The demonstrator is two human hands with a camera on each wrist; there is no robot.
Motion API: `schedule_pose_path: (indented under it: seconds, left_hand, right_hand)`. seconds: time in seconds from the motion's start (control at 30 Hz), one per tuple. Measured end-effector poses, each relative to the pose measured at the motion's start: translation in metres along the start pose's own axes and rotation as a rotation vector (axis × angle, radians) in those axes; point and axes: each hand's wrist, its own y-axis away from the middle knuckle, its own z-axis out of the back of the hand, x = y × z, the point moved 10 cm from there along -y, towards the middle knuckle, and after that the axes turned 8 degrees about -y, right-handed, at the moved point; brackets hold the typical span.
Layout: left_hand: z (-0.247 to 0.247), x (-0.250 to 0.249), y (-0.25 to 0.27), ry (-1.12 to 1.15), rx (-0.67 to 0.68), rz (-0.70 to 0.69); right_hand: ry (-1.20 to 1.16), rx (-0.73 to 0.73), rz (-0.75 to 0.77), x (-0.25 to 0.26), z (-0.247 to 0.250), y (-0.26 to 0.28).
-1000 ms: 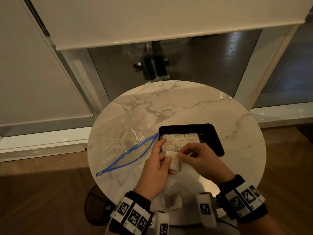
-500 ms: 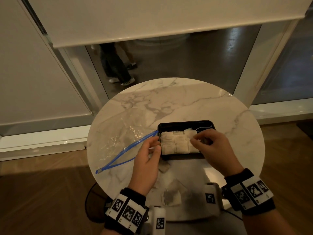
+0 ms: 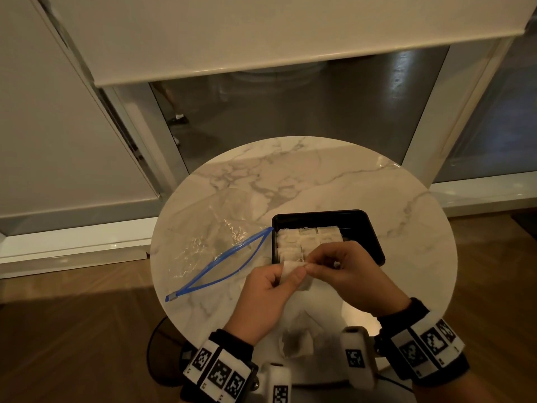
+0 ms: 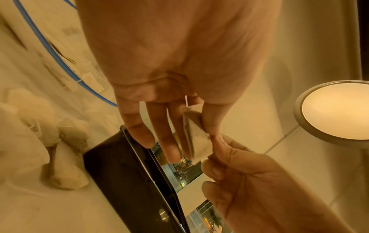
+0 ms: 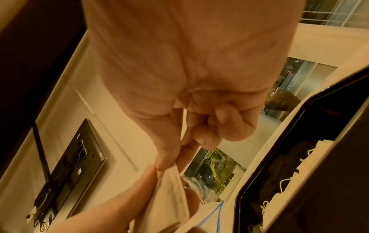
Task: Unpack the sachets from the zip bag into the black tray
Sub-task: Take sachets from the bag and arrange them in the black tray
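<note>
**One sachet between two hands, just short of the tray**

The left hand (image 3: 268,289) pinches a small white paper sachet (image 3: 293,271) between thumb and fingers, and the right hand (image 3: 353,273) nips the same sachet's corner with thumb and forefinger, its other fingers curled in. They meet just above the near edge of the glossy black rectangular plastic tray (image 3: 374,242), which sits right of centre on the round white marble tabletop (image 3: 334,175).

To do this well, I judge the right hand should take the sachet flat, the left let go cleanly, and the piece go into the bare right part of the tray beside the rows of packed sachets (image 3: 305,238).

The clear zip bag with blue seal (image 3: 220,263) lies open and flat toward the left edge; loose sachets (image 3: 296,343) wait at the near edge.

Half a second earlier the right hand was over the tray's packed rows and the left held nothing visible near the bag's mouth; now both have drawn back together on a fresh sachet.
</note>
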Motion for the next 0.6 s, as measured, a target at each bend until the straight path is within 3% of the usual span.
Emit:
schedule_pose_path:
  seconds: [0.17, 0.4, 0.6]
  left_hand:
    - [0.000, 0.005, -0.001, -0.009, 0.022, 0.007]
    - [0.007, 0.010, -0.001, -0.090, -0.001, 0.025]
    - [0.010, 0.009, 0.001, -0.091, -0.045, 0.027]
  right_hand:
    - [0.025, 0.005, -0.004, -0.003, -0.002, 0.002]
    - [-0.012, -0.126, -0.053, -0.012, 0.011, 0.001]
    - [-0.100, -0.002, -0.139, -0.013, 0.001, 0.003]
